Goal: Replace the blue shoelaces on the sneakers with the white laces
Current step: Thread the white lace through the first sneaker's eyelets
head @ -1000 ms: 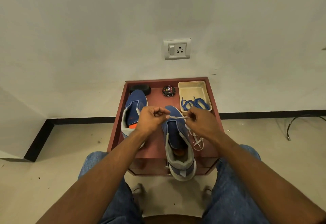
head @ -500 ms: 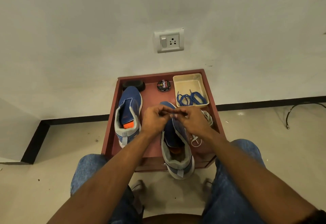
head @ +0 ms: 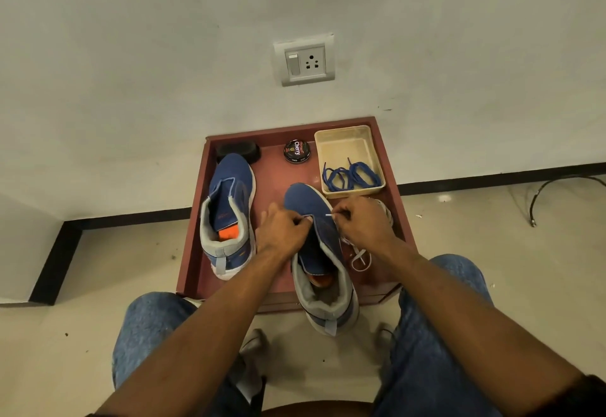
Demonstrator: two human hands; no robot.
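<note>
**White lace started at the toe eyelets of the near sneaker**

A person sits over a low red tabletop (head: 398, 219) set against a white wall, seen from a head camera looking down. A second ago the white lace was stretched taut between both hands above the shoe; the hands have since dropped onto the front of the near sneaker (head: 323, 252). That likely means lacing has begun at the lowest eyelets, with most of the job left.

The left hand (head: 283, 231) has its fingers curled at the left edge of the tongue opening; whether it pinches lace or fabric cannot be told. The right hand (head: 362, 224) pinches the white lace (head: 359, 257) by its tip, which shows as a short white stub at the fingertips. The rest of the lace trails in loose loops on the tabletop just right of the shoe.

The far sneaker (head: 229, 216) stands to the left, unlaced, with an orange insole showing. The blue laces (head: 351, 175) lie coiled in a beige tray (head: 342, 139) at the back right corner. A round polish tin (head: 296, 151) and a black brush (head: 237, 151) sit along the back edge.

The hands hide the eyelets. The near sneaker's heel overhangs the front edge, so a hard tug could shift it.
</note>
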